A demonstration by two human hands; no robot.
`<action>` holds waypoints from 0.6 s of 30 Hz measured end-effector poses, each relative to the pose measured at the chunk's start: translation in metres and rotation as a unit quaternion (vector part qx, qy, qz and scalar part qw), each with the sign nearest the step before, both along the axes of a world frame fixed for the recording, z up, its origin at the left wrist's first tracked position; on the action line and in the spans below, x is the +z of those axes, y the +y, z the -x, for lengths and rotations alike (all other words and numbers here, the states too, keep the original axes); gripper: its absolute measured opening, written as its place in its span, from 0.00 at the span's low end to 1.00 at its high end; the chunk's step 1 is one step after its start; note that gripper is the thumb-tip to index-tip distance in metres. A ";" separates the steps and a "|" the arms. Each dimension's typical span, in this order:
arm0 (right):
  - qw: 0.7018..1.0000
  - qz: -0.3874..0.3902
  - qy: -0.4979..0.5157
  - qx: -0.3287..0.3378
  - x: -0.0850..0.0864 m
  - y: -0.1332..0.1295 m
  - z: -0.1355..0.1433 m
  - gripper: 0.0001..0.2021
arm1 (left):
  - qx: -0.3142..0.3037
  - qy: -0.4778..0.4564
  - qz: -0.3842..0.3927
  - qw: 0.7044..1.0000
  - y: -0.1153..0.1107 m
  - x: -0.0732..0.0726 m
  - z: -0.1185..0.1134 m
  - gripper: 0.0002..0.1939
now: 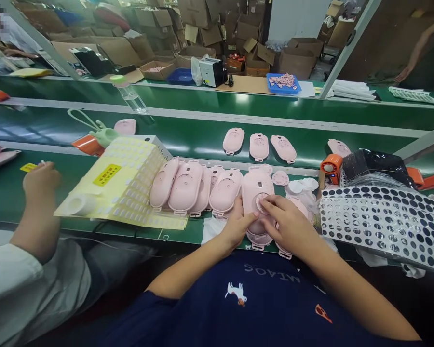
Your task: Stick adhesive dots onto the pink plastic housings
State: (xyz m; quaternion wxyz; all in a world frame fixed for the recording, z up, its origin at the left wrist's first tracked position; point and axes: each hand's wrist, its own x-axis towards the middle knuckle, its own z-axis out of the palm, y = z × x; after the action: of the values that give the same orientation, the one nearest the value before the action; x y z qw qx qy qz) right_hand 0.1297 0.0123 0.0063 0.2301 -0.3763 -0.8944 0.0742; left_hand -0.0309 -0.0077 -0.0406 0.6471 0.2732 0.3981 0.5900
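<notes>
Just in front of me lies a pink oval plastic cover (258,185) with a small dark window near its top. My left hand (238,224) grips its left lower edge, the thumb lying across the front. My right hand (284,219) has its fingertips pressed together at the round recess in the middle, on a small pink disc (261,203) that they partly hide. Under the cover, another pink cover (259,239) shows its clip end. Several more pink covers (185,185) lean in a row to the left. Loose pink discs (280,178) lie just right of the cover.
A yellow sticker sheet (130,168) stands left over a white box. At right lies a sheet of black round stickers (379,224) beside an orange fan (332,166). Pink covers (259,147) rest on the green conveyor (188,130). A co-worker's hand (41,180) is at far left.
</notes>
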 end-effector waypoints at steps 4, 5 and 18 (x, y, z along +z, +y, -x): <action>1.000 -0.008 0.023 0.012 -0.003 0.007 -0.010 0.15 | -0.031 0.026 -0.008 0.999 -0.003 -0.001 -0.001 0.46; 0.999 -0.020 0.026 0.011 -0.002 0.009 -0.012 0.13 | -0.034 0.032 -0.009 0.999 -0.004 -0.002 -0.001 0.46; 0.993 -0.052 0.102 0.030 -0.014 0.001 -0.023 0.10 | -0.088 0.139 -0.010 0.986 -0.003 -0.002 0.001 0.40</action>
State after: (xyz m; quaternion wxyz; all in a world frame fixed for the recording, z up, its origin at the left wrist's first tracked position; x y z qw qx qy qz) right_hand 0.1528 0.0130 -0.0077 0.3369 -0.3273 -0.8799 0.0720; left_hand -0.0318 -0.0104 -0.0430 0.6325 0.3928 0.4525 0.4908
